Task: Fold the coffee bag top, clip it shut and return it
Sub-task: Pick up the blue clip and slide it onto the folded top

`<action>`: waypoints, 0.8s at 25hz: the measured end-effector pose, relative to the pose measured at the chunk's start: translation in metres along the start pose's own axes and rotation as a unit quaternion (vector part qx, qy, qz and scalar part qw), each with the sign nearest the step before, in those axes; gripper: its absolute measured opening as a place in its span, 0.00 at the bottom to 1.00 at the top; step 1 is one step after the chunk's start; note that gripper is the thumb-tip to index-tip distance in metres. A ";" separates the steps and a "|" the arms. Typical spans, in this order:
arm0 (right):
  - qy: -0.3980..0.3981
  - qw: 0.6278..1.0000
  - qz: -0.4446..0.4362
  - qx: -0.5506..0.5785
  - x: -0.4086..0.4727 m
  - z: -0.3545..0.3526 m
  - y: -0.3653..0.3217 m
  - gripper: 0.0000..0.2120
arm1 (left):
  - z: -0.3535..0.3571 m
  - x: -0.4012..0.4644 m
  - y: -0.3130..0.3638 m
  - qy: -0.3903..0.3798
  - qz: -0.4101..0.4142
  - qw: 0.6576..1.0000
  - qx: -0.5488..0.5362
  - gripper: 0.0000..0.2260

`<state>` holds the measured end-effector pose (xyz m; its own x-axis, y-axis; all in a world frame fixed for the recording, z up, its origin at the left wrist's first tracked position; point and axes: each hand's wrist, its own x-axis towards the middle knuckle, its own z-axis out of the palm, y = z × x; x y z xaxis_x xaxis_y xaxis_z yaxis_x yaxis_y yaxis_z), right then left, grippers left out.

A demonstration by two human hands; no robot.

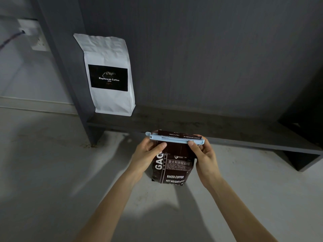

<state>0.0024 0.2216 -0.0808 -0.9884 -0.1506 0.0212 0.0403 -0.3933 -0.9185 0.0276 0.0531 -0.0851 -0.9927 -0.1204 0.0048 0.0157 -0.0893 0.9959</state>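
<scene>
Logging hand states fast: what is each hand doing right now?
Left hand: closed on the brown coffee bag, by the clip's hinge end.
Right hand: pinching the blue clip at its other end.

both hands (148, 154) (203, 154) forward, fingers curled, arms outstretched

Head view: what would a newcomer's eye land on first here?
Probably the dark brown coffee bag at centre, held between the left hand and right hand, with a pale blue clip across its folded top. Next, the white Kopiluwak Coffee bag standing upper left on the dark shelf.
</scene>
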 end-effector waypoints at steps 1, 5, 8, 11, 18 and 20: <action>-0.001 1.000 -0.001 -0.001 0.000 0.000 0.000 0.08 | -0.001 0.000 0.002 -0.014 0.007 1.000 0.001 0.16; 0.006 1.000 -0.004 -0.006 0.001 0.001 -0.001 0.06 | -0.009 -0.002 0.009 -0.022 0.029 0.999 -0.018 0.17; 0.004 1.000 -0.004 -0.006 0.001 0.001 -0.001 0.06 | -0.014 -0.004 0.007 -0.009 0.032 0.999 -0.036 0.17; 0.004 1.000 -0.004 -0.011 0.000 0.001 -0.001 0.07 | -0.013 -0.003 0.003 -0.001 0.023 0.998 -0.051 0.16; 0.007 1.000 -0.004 -0.026 0.000 0.002 -0.002 0.07 | -0.009 0.000 0.001 0.008 0.020 0.999 -0.050 0.08; 0.006 0.999 -0.008 -0.030 0.000 0.002 -0.002 0.06 | -0.008 -0.001 0.002 0.014 0.024 0.998 -0.054 0.06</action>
<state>0.0029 0.2209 -0.0780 -0.9907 -0.1325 0.0322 0.0149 -0.3399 -0.9404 0.0293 0.0450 -0.0841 -0.9869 -0.1543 0.0480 0.0771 -0.1886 0.9790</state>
